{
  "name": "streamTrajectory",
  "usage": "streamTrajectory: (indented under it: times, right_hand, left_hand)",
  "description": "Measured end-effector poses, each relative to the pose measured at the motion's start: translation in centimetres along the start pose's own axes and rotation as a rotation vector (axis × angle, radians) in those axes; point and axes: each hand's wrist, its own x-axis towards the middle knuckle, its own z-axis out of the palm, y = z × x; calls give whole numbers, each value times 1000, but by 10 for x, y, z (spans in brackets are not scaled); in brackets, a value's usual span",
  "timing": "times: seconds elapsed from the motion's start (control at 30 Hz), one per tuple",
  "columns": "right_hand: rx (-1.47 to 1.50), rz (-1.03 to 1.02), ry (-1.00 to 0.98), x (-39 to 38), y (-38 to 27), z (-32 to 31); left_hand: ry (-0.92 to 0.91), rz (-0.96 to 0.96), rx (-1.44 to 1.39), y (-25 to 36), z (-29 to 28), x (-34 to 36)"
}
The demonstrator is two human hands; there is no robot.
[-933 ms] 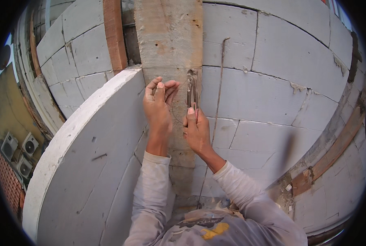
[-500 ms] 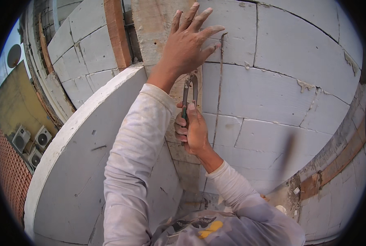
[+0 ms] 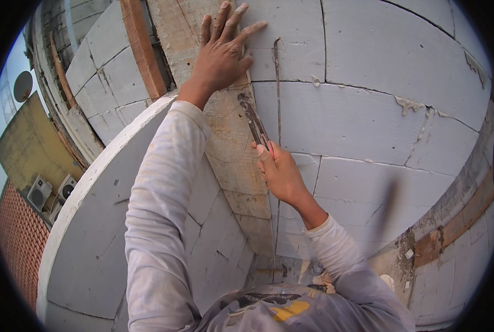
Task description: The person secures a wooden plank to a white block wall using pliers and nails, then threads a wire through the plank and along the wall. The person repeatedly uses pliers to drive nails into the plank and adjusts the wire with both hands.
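Note:
My left hand [image 3: 220, 62] presses flat, fingers spread, against the upper part of a worn wooden board [image 3: 230, 135], its fingertips reaching over the edge onto the pale block wall [image 3: 380, 116]. Lower down, my right hand [image 3: 282, 176] is closed round the handles of metal pincers [image 3: 255, 123]. Their dark head lies against or just in front of the board, below my left palm; whether the jaws bite on anything is too small to tell. A thin rusty rod [image 3: 278, 97], bent over at its top, runs down the wall just right of the board.
A low wall of pale blocks [image 3: 106, 221] curves up on my left, with a nail [image 3: 121, 201] sticking out of it. A reddish timber post [image 3: 143, 50] stands beyond. Outside are air-conditioner units [image 3: 39, 192], a tiled roof [image 3: 20, 235] and a dish [image 3: 23, 86].
The pincers have swung to a leftward tilt and their handles are closer together. My right hand has shifted right along the board. My left hand stays spread on the board.

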Motion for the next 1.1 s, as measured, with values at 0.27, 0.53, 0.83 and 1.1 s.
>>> streamTrajectory:
  times: [0.27,0.53,0.83,1.1]
  right_hand:
    - [106,45,2,-8,-13,10]
    - [779,123,-136,1,-8,18]
    - [1302,112,-339,-19,-40,26]
    - [934,128,-255,-28,-29,50]
  left_hand:
    - [-27,-6,13,-4,0,-1]
    - [52,7,-39,3,-6,-1]
    - [153,-26,-252,3,-20,-10]
    - [-124,-381,-697,11,-74,-53]
